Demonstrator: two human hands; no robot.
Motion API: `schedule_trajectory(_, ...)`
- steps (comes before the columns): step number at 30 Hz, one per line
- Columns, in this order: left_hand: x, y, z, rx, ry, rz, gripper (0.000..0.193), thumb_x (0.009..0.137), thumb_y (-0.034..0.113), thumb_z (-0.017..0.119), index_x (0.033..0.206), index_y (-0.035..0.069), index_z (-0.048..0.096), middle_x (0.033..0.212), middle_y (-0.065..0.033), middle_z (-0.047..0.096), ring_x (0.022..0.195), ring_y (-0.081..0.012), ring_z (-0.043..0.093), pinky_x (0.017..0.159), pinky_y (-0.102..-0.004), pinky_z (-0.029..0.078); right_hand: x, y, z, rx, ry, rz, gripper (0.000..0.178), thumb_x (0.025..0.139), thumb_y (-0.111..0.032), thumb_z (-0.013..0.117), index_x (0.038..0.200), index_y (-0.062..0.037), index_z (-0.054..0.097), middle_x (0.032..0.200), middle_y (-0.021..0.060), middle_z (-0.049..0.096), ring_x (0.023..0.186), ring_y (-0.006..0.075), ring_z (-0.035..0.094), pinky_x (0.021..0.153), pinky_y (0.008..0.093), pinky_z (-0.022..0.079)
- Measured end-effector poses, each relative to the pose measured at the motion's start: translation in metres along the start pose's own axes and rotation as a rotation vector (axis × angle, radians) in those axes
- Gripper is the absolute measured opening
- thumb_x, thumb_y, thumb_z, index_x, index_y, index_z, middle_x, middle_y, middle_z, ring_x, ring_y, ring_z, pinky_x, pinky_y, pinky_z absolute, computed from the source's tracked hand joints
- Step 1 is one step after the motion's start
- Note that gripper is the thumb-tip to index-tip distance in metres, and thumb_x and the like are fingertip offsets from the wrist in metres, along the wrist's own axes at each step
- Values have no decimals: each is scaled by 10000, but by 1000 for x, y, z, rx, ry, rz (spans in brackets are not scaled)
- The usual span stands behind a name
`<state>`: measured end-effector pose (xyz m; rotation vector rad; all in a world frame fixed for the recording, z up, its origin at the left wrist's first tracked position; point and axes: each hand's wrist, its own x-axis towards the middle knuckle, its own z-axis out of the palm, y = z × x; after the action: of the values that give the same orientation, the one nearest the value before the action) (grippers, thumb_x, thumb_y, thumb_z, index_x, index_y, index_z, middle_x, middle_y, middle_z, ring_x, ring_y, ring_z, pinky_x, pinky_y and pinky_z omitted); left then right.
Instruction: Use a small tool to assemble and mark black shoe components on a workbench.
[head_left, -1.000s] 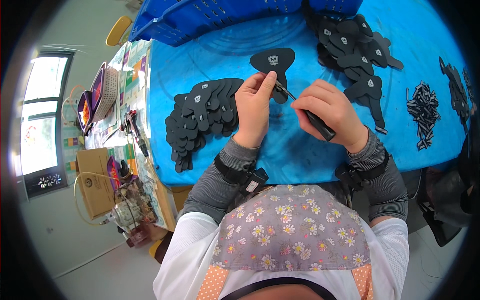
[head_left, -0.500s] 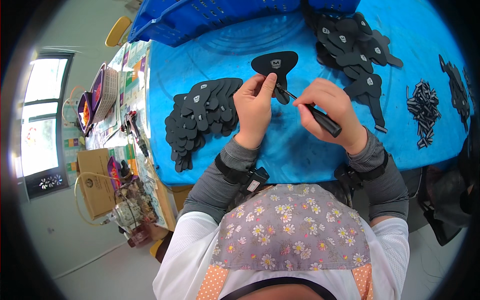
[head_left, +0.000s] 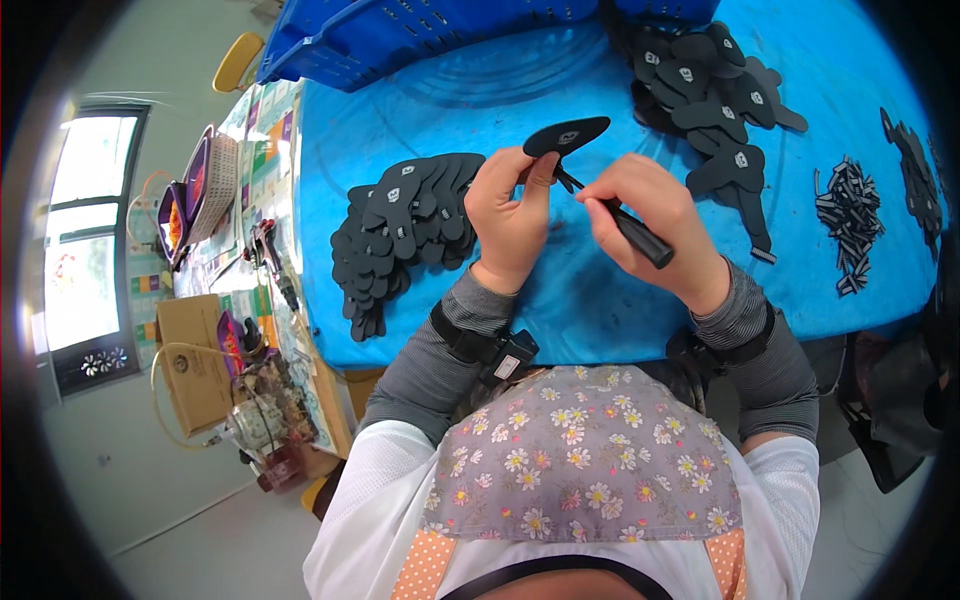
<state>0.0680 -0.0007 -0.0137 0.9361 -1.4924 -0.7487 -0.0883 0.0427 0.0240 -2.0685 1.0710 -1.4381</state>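
A black piece (head_left: 566, 138) is pinched between thumb and fingers of the left hand (head_left: 508, 212), its wide end jutting beyond them. Just right of these, the right hand (head_left: 660, 222) grasps a black-handled tool (head_left: 640, 238), tip toward the piece. An overlapping dark pile (head_left: 400, 215) lies to their left.

Blue table (head_left: 590, 300) bears black pieces (head_left: 405, 222), striped tabs (head_left: 848, 218), crate (head_left: 400, 38)

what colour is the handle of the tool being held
Black tool handle, clearest in the head view.
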Motion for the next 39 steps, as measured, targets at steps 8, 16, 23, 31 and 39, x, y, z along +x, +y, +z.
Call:
schedule_trajectory(8, 4, -4, 2, 227, 40, 243, 90, 776, 13, 663, 859, -5, 635, 751, -72, 611, 620, -147, 548, 565, -245, 430, -5, 7, 1, -173, -96, -193, 181, 638, -15, 635, 791, -39, 541, 738, 70, 516, 732, 249, 517, 621, 331, 445)
schedule_trajectory(16, 3, 1, 3, -104, 39, -160, 84, 837, 71, 648, 841, -6, 616, 764, 17, 584, 641, -38, 487, 555, -197, 390, -5, 11, 3, -135, -28, -195, 201, 648, 7, 646, 815, -33, 543, 765, 74, 538, 741, 253, 527, 640, 336, 457)
schedule_trajectory(23, 1, -3, 0, -8, -15, -163, 79, 832, 59, 639, 878, -6, 640, 764, -6, 604, 648, -58, 487, 568, -190, 373, -3, 10, 6, -63, 18, -95, 155, 708, 12, 634, 838, -16, 556, 773, 96, 569, 722, 270, 554, 637, 334, 460)
schedule_trajectory(31, 3, 7, 7, 155, -98, 197, 107, 796, -11, 630, 901, -12, 644, 794, -80, 635, 685, -147, 578, 590, -240, 446, -3, 13, 7, -3, 90, 4, 133, 718, 14, 616, 839, -17, 568, 725, 78, 555, 641, 243, 517, 588, 313, 428)
schedule_trajectory(39, 14, -4, -8, 49, 140, -241, 195, 894, 165, 592, 833, -19, 611, 649, 32, 537, 596, -34, 448, 536, -179, 353, -8, 1, -15, -84, 83, -364, 78, 725, -38, 615, 753, -36, 543, 720, 56, 527, 640, 230, 519, 551, 303, 418)
